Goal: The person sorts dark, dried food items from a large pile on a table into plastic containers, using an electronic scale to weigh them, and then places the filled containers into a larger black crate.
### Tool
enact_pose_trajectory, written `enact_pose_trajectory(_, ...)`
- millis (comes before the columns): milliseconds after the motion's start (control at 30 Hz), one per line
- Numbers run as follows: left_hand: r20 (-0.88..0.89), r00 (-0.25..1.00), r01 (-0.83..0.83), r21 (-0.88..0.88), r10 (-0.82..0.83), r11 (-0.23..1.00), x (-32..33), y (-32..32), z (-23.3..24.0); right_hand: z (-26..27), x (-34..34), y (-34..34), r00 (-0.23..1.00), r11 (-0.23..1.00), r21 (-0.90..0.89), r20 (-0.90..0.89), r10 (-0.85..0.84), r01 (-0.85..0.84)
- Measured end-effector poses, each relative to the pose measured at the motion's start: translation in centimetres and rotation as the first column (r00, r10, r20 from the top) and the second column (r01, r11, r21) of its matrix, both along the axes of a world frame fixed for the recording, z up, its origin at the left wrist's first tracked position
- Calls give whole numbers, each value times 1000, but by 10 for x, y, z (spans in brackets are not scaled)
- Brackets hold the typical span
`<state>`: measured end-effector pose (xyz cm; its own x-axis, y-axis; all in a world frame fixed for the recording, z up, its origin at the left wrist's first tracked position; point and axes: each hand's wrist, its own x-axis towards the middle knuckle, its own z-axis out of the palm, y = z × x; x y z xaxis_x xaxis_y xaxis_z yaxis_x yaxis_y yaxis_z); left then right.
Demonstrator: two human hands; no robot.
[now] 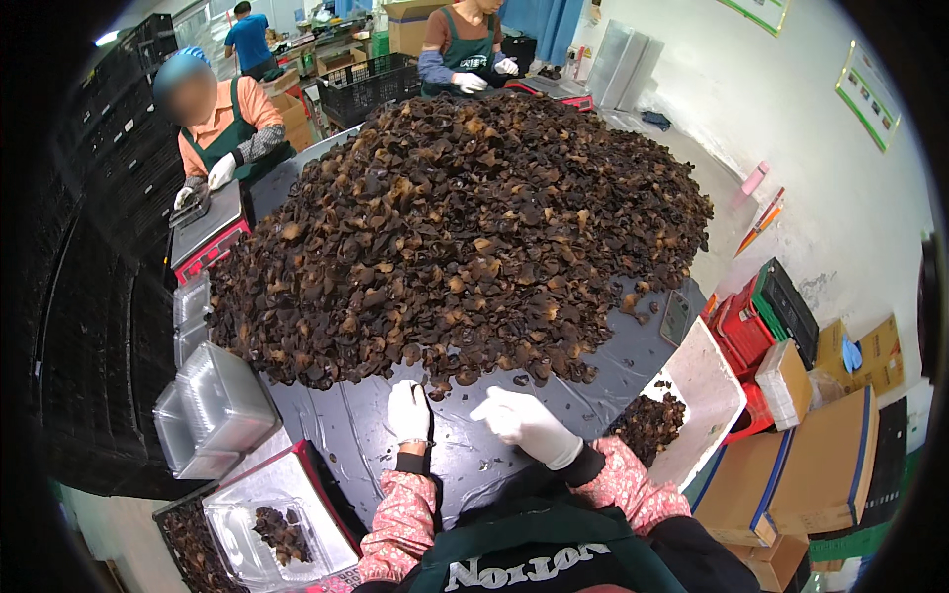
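Observation:
A large heap of dark brown wood ear mushrooms [460, 244] covers most of the table [341, 422]. My left hand [408, 413], in a white glove, rests at the heap's near edge; whether its fingers pinch a piece cannot be told. To its right, my right hand [519, 422], also gloved, is held over the near part of the table, its fingers partly curled towards the left; no mushroom shows in it. At the lower left, an open clear plastic container [230, 530] with some mushrooms [283, 535] sits on a scale [326, 489].
Stacked clear plastic containers [226, 400] stand at the left, near black crates [89, 356]. A white foam box [704, 393] holding mushrooms is at my right, beside cardboard boxes [823, 459]. A phone [675, 317] lies on the table's right. Two co-workers [237, 126] [463, 44] stand across the heap; another person [248, 37] is farther back.

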<state>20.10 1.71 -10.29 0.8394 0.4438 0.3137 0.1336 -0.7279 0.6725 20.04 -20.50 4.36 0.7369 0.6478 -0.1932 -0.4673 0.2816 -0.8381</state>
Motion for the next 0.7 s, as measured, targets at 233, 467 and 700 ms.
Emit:
enact_pose_trajectory(233,-84,996,-19,43,23,999,0,6,-14,198,-33,71,-90,931,-340,931,353,132)
enact_pose_trajectory(467,-30,1000,-8,9,8,1000,-1,1,7,222,-92,109,-161,727,-419,902,399,-544)
enact_pose_trajectory(700,-21,999,-27,35,28,999,-4,0,10,201,-94,98,263,575,-165,766,586,-801)
